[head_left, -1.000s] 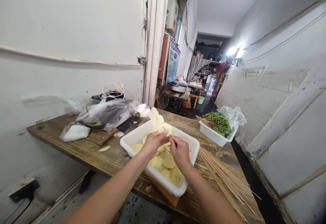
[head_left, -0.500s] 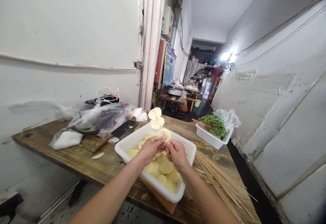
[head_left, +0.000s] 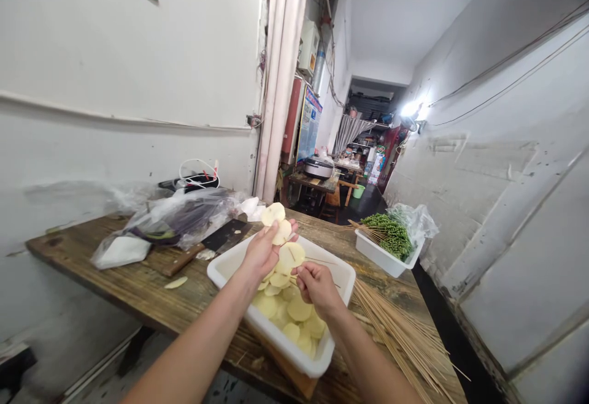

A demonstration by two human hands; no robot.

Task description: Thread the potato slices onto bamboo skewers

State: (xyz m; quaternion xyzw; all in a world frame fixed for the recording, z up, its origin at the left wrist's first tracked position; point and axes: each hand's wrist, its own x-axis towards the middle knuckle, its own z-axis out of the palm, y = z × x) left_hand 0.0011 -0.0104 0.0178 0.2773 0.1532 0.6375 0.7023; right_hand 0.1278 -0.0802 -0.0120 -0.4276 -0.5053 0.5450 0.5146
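Note:
Three pale yellow potato slices [head_left: 289, 257] are threaded on a thin wooden skewer above a white tub [head_left: 341, 324]. My left hand [head_left: 262, 249] grips the upper slices, its thumb on their near face and its fingers behind. My right hand [head_left: 314, 282] pinches the skewer's lower end, just below the lowest slice. Beneath both hands, many loose potato slices [head_left: 299, 307] fill the tub. More skewers with slices lie partly hidden behind my hands, their sticks pointing toward the tub's right side.
Bare bamboo skewers [head_left: 396, 330] are spread right of the tub. Farther back stands a white basket [head_left: 384, 255] of green skewered vegetables. On the left lie a cleaver [head_left: 225, 235], plastic bags [head_left: 184, 214] and one stray slice [head_left: 176, 282]. The wooden table [head_left: 105, 269] meets a wall.
My left hand has slid up the skewer from beside the right hand to the upper slices. The skewered slices have come slightly lower, while my right hand stays at the bottom end.

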